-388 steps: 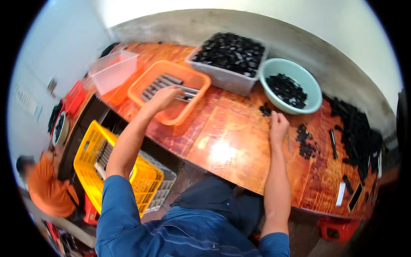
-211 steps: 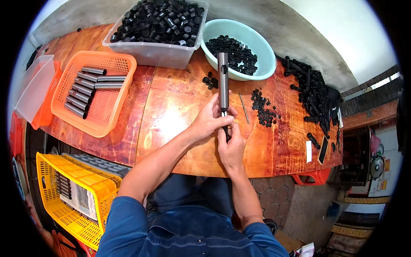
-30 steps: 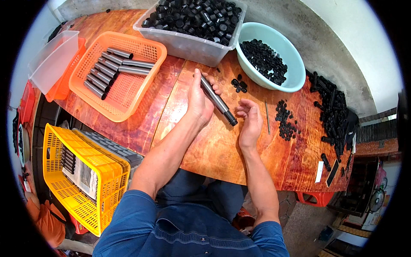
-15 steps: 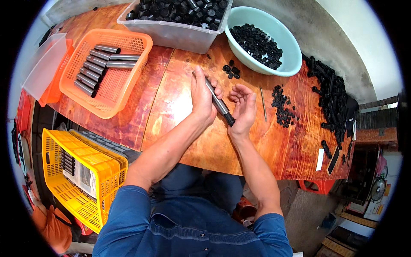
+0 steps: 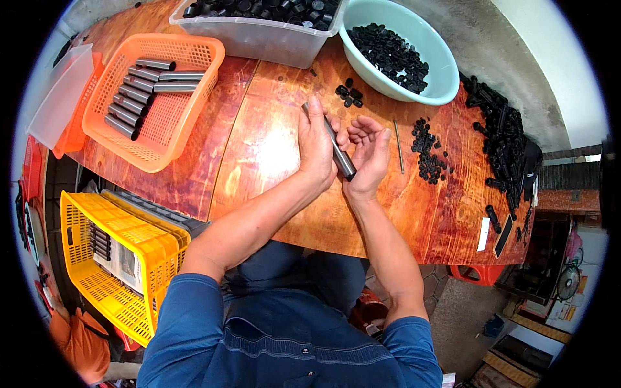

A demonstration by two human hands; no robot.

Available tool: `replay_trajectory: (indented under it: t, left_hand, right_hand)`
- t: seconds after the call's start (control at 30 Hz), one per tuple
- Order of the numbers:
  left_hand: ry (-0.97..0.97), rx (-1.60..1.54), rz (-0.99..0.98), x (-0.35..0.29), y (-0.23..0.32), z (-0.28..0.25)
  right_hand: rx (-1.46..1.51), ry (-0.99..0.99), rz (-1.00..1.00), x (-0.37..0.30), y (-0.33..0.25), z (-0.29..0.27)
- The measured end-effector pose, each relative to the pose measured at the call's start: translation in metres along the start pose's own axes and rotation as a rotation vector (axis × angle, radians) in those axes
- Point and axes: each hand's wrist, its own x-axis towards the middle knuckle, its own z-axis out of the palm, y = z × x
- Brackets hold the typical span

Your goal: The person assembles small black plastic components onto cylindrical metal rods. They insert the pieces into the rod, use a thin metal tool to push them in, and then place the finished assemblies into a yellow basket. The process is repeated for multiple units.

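A grey metal tube (image 5: 341, 155) lies slantwise in my left hand (image 5: 315, 145), whose fingers are wrapped round it with the thumb along its upper part. The tube's lower end shows black and rests against the base of my right palm. My right hand (image 5: 370, 155) is turned palm up beside it, fingers loosely curled and apart, not gripped round the tube. Beyond the hands, a few black oval caps (image 5: 349, 94) lie on the wooden table (image 5: 272, 200). A thin metal rod (image 5: 398, 147) and many small black pieces (image 5: 428, 152) lie right of my right hand.
Similar tubes lie in an orange basket (image 5: 187, 123) at the left. A clear bin (image 5: 259, 42) and a pale green basin (image 5: 443, 81) hold black parts at the back. Black parts (image 5: 498, 129) heap at the right. A yellow crate (image 5: 162, 239) stands below the table's left edge.
The black piece that stuck out of the tube's lower end has gone into it, leaving only a black end showing. My right palm has come up against that end. The view has shifted slightly.
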Motion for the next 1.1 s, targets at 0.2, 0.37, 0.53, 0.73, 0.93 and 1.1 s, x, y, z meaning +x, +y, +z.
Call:
replay_trajectory:
  t: [0.2,0.37,0.53,0.73,0.93,1.1]
  left_hand:
    - [-0.004,0.005,0.005,0.000,-0.002,-0.001]
    - [-0.025,0.014,0.037,-0.002,-0.003,-0.001]
    - [-0.141,-0.139,-0.173,0.008,0.006,-0.013]
    - [-0.249,-0.172,-0.160,0.020,0.025,-0.013]
    - [-0.163,0.053,-0.106,0.020,0.020,-0.013]
    - [-0.287,0.095,-0.214,0.033,0.016,-0.027]
  right_hand:
    - [-0.002,-0.010,-0.001,-0.002,-0.003,0.002]
    - [-0.050,-0.034,-0.052,-0.002,-0.001,0.001]
    - [-0.037,-0.114,-0.017,-0.003,-0.007,0.009]
    - [-0.217,-0.185,-0.090,0.000,-0.015,-0.002]
    - [-0.259,-0.175,-0.043,-0.001,-0.021,-0.002]
    - [-0.238,-0.158,0.006,-0.002,-0.025,-0.001]
